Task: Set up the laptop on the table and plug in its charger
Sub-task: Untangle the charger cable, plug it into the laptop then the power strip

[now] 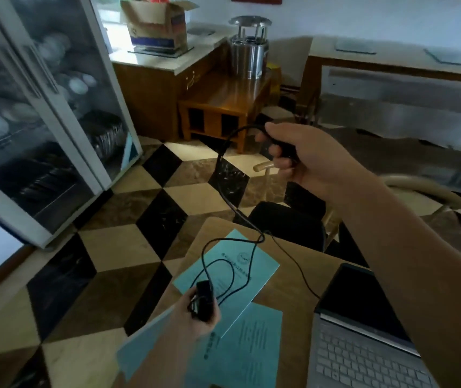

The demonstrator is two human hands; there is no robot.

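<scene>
Wooden table (288, 264) (checkered floor (151, 217) beyond)

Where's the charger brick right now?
In the head view, lower centre: the left hand holds the charger brick over the blue papers on the table, left of the open laptop.

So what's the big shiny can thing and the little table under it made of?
The can looks like bare metal, probably stainless steel: silvery, with bright streaky reflections. The low table looks like varnished wood: orange-brown, and its glossy top mirrors the can.
</scene>
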